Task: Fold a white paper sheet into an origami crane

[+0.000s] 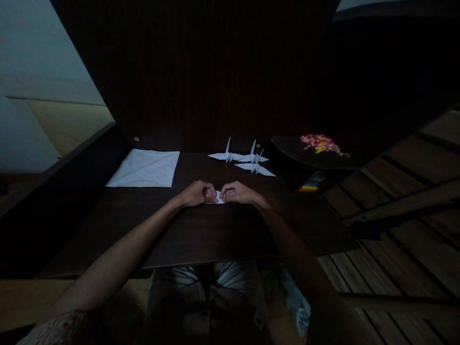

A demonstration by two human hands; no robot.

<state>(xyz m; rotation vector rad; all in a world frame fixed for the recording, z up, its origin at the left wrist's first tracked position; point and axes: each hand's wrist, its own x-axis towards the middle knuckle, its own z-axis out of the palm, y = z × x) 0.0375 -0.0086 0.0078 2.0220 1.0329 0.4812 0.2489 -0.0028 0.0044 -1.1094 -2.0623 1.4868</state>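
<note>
A small piece of folded white paper point(217, 198) lies on the dark wooden desk point(215, 235), mostly covered by my fingers. My left hand point(201, 192) pinches its left side, fingers curled and thumb pressed down. From the other side, my right hand point(235, 192) pinches the right part in the same way. Just beyond my hands stand three white paper cranes point(255, 167), close together with wings spread. To the left lies a flat white sheet of paper point(147, 168) with diagonal crease lines.
On a raised dark shelf point(283, 143) at the right sits a heap of small pink and yellow pieces point(321, 143). A yellow-edged item point(309, 188) is tucked beneath it. A tall dark panel point(201, 72) closes off the back, and a low side board point(72, 163) borders the left.
</note>
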